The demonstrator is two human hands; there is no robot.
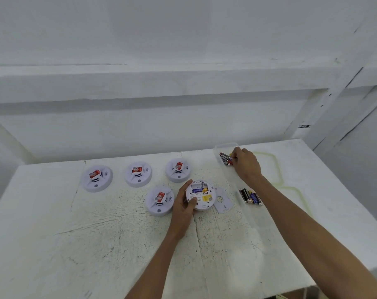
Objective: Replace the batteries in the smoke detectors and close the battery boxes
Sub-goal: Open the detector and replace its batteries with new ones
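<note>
Right fingers [235, 156] gripping batteries [225, 159], left hand [183, 205] holding detector [202, 196]

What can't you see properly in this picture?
- Head view: whether the right hand grips one of the batteries in the clear box; the hand's back hides its fingers.
- Head view: the print on the open detector, too small and blurred.
- Head view: whether its battery slot is full, blurred.

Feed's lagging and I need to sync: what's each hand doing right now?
Left hand: grips the opened smoke detector.
Right hand: pinches batteries in the clear box.
</note>
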